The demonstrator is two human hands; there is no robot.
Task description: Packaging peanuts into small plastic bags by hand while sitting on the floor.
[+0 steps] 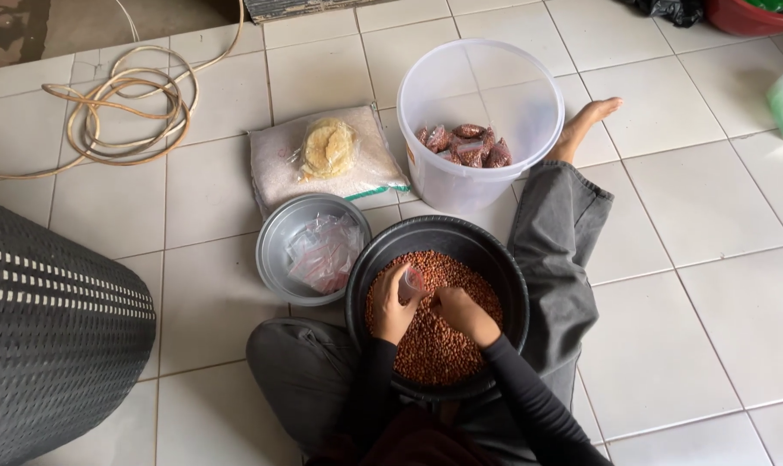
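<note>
Head view, items left to right on the tiled floor (667, 285).

1. Dark woven basket (55, 336), lying at the far left edge.
2. Coil of tan hose (124, 112), loose, upper left, well apart from the work.
3. White sack (279, 168), flat, with a clear bag of pale yellow discs (328, 147) resting on it.
4. Grey metal bowl (275, 237), just beside the black basin, holding a heap of empty clear plastic pouches (327, 252).
5. Black basin (512, 285), between the person's legs, filled with reddish-brown peanuts (434, 345).
6. Left hand (394, 306), its grip closed around a small clear pouch (411, 280) held mouth-up over the peanuts.
7. Right hand (460, 312), fingers curled down into the nuts just beside the pouch; its grip is closed, apparently on a scoop of peanuts (the palm is hidden, so the contents are a judgement).
8. Translucent white bucket (443, 177), behind the basin, with several filled pouches (465, 144) at its bottom.
9. Bare foot (585, 121), touching the bucket's right side.

Step in hand, as judged: filling one pouch by hand. The next move calls for keeping the pouch mouth open and upright so nuts drop in without spilling back.
</note>
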